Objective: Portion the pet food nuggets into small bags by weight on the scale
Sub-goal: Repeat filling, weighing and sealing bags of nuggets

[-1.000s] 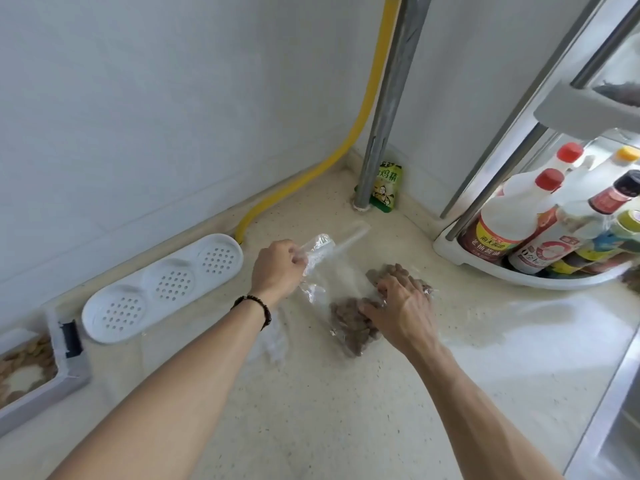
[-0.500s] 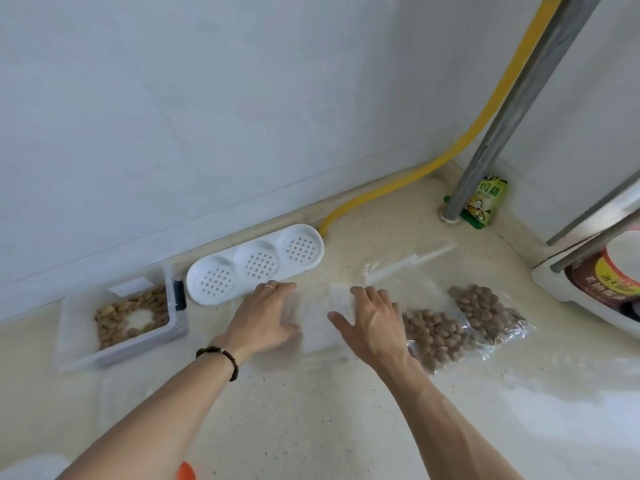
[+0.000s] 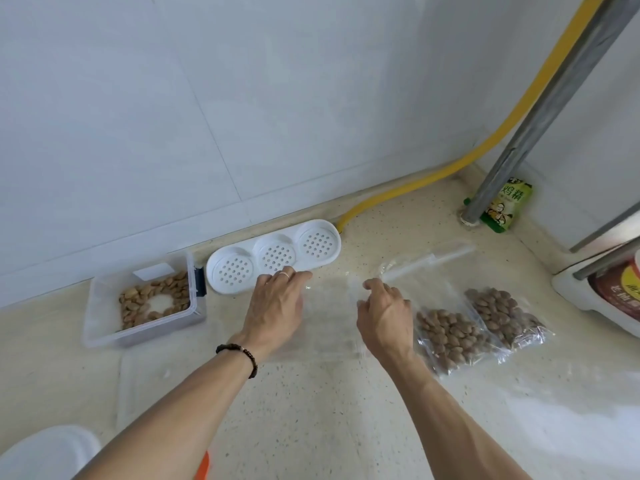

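Observation:
Two clear bags filled with brown nuggets lie side by side on the beige counter, the nearer filled bag [image 3: 446, 336] just right of my right wrist and the other filled bag [image 3: 504, 313] beyond it. A clear container [image 3: 104, 306] at the left holds more nuggets. Flat empty clear bags [image 3: 329, 327] lie between my hands. My left hand [image 3: 277, 303] rests flat on their left side. My right hand [image 3: 384, 313] has its fingers curled and pinches the upper right edge of the top empty bag.
A white perforated three-cup tray [image 3: 273, 258] lies against the wall behind my hands. A yellow hose [image 3: 408, 188], a metal pole [image 3: 519, 147] and a green packet [image 3: 507, 206] fill the corner. A white bottle rack [image 3: 581, 299] stands right. A white object [image 3: 45, 452] sits bottom left.
My view swung left. Both hands left the filled bags and moved onto the empty bags. The right hand's fingers, flat half a second ago, have curled onto the bag edge.

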Available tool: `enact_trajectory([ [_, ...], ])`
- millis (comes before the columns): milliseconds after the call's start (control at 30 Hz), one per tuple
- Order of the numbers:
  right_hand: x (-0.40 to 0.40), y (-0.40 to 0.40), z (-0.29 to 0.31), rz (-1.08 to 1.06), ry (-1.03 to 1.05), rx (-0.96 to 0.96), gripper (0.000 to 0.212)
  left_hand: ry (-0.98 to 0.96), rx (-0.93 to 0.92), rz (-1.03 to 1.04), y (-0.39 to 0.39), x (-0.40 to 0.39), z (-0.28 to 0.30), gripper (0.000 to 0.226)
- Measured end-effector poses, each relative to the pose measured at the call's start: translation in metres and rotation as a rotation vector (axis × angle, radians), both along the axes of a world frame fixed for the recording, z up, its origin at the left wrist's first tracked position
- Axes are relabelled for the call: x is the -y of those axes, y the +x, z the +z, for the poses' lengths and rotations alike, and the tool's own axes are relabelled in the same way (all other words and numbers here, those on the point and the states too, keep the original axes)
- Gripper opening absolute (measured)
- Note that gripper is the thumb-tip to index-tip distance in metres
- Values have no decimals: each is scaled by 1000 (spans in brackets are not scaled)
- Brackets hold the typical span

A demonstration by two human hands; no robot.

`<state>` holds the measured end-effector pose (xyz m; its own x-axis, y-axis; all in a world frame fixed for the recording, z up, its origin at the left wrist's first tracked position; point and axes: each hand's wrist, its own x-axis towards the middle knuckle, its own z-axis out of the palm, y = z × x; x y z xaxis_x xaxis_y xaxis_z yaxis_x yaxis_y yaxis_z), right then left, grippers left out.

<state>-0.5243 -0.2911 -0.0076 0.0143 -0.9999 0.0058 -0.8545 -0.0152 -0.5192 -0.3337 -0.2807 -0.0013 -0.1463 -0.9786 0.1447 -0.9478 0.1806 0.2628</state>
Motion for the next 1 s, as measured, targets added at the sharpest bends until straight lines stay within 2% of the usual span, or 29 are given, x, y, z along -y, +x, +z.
enact_trajectory([
  [67,2,-3,7,-71,-30,124,9,25,-117,-4,3,2,12,38],
  [167,3,0,29,-162,-18,330,15,93,-302,63,10,2,34,29],
  [333,-12,25,73,-133,28,483,9,182,-519,145,34,-17,69,30],
  [467,-37,66,91,-123,86,588,15,164,-563,161,76,-51,93,28],
  [667,-104,158,101,-103,245,811,8,275,-464,183,187,-138,111,35],
  [767,-144,210,97,-78,343,806,12,313,-446,253,250,-191,106,36],
  [1000,-218,284,48,23,550,578,6,393,-459,482,339,-275,70,40],
])
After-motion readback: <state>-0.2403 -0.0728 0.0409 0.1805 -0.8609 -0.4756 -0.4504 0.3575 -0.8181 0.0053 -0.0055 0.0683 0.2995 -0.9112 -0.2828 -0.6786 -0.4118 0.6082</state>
